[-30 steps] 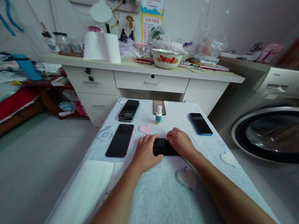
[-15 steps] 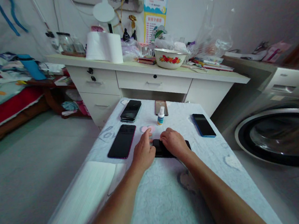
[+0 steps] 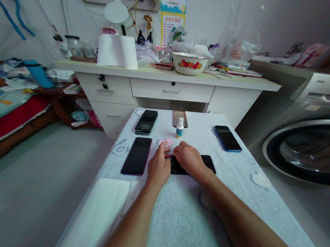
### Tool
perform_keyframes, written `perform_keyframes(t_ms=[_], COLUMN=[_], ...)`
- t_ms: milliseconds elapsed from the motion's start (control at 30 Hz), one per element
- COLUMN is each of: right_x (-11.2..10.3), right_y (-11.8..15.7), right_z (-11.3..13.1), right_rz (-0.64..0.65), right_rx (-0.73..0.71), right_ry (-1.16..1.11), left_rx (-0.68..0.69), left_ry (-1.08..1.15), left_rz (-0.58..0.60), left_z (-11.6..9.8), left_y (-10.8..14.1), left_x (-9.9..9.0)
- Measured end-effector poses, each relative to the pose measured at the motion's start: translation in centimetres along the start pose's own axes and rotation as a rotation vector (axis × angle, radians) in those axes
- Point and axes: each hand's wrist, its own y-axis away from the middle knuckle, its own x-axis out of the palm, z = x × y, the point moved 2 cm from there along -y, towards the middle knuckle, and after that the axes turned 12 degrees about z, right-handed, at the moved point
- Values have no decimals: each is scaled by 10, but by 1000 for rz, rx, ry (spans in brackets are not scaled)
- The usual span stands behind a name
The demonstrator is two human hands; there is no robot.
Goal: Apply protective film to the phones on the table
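A flat black rectangular phone with a glossy face (image 3: 208, 162) lies on the worktop (image 3: 180, 225), which is covered in pale blue patterned cloth, in the middle between the person's forearms. Its long axis runs left to right across the scene, the right end tipped slightly toward the near side, so it lies crosswise to the worktop's length. Which end is its top cannot be told.

The right hand (image 3: 189, 158) is the nearer of the two to the phone's face: it lies over the left half, covering much of it, and leaves the right end bare. Its fingers are curled and bunched toward the far left corner; whether they pinch anything thin there cannot be told. The left hand (image 3: 159, 166) is at the phone's left end, fingers bent and pointing to the far side, the thumb close by that end; whether it grips the edge or only rests beside it is unclear. From the left hand the phone lies to the right; from the right hand it lies directly underneath, reaching out to the right.

To the left, a large black phone with a magenta edge (image 3: 137, 156) points from near left to far right. On the far side stands a small white spray bottle with a blue and yellow label (image 3: 179, 129).
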Motion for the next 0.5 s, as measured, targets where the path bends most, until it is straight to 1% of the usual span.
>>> perform_keyframes(t_ms=[300, 500], right_x=[2, 4], right_y=[2, 2], right_z=[-10, -4], right_rz=[-2, -18], right_rx=[26, 7], right_ry=[-19, -19], left_rx=[-14, -35], left_ry=[29, 6], left_rz=[-26, -73], left_z=[0, -4], left_y=[-1, -1], left_x=[0, -3])
